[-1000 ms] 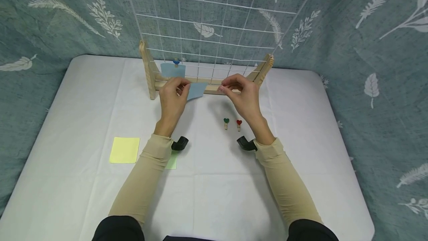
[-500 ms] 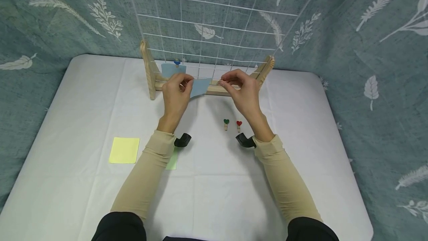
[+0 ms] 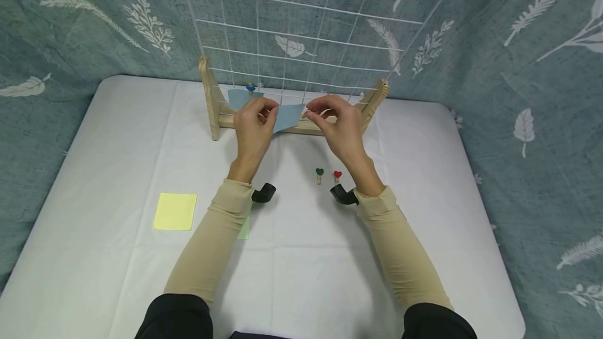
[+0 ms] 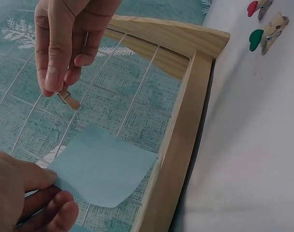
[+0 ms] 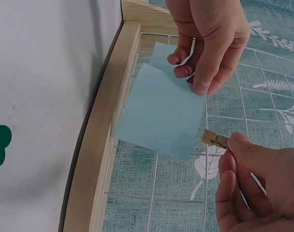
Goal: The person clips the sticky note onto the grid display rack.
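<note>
My left hand (image 3: 255,127) pinches a blue paper note (image 3: 289,116) by one edge, in front of the white wire grid (image 3: 301,57). The right wrist view shows that note (image 5: 159,113) overlapping another blue note behind it. Thumb and fingers of my right hand (image 3: 343,125) pinch a small wooden clothespin (image 5: 215,139), its tip pointing at the note but apart from it. The left wrist view also shows this clothespin (image 4: 68,99). A second blue note (image 3: 240,98) hangs at the grid's lower left under a blue-topped clip (image 3: 250,88).
A green heart clothespin (image 3: 319,174) and a red heart clothespin (image 3: 337,176) lie on the white table before my right hand. A yellow note (image 3: 175,212) lies at left; a green note (image 3: 244,230) is partly under my left sleeve. Wooden feet (image 3: 208,99) hold the grid.
My left hand has moved right and slightly away from me with the blue note, bringing it close to the right hand. The right hand has barely shifted.
</note>
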`<state>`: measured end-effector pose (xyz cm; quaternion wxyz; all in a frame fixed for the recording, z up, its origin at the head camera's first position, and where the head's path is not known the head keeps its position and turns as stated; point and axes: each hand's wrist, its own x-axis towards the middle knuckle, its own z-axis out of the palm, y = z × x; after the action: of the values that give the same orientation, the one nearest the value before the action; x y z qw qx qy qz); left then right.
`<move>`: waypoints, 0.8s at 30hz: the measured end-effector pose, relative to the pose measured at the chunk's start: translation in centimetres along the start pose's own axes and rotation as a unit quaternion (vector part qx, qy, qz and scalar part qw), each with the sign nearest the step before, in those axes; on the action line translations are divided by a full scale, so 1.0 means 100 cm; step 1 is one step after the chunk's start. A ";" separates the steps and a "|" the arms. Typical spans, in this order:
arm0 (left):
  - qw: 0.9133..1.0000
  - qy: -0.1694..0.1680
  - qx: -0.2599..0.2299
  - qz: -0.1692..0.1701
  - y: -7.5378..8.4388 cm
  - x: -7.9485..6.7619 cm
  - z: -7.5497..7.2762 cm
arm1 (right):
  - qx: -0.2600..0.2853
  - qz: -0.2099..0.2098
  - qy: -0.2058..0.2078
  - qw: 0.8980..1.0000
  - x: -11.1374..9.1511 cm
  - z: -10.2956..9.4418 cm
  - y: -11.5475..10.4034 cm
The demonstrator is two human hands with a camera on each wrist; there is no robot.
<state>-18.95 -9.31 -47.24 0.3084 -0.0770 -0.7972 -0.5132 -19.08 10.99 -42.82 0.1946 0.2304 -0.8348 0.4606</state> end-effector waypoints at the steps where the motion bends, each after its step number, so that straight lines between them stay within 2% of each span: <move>1: 1.000 0.001 -0.001 0.000 0.000 0.001 0.001 | 0.002 0.002 0.000 1.000 0.000 0.000 0.000; 14: 1.000 0.012 -0.002 -0.012 -0.001 0.006 0.007 | 0.034 0.033 -0.008 0.999 0.001 0.004 0.001; 20: 1.000 0.017 -0.006 -0.015 0.000 0.007 0.008 | 0.004 0.032 -0.010 0.999 0.004 0.006 0.000; 24: 1.000 0.017 -0.010 -0.012 -0.001 0.008 0.009 | -0.021 0.018 0.008 1.000 0.007 0.009 -0.001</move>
<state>-20.00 -8.79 -47.14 0.3147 -0.0619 -0.7875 -0.5262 -19.71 10.03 -42.80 0.1974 0.2074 -0.8466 0.4487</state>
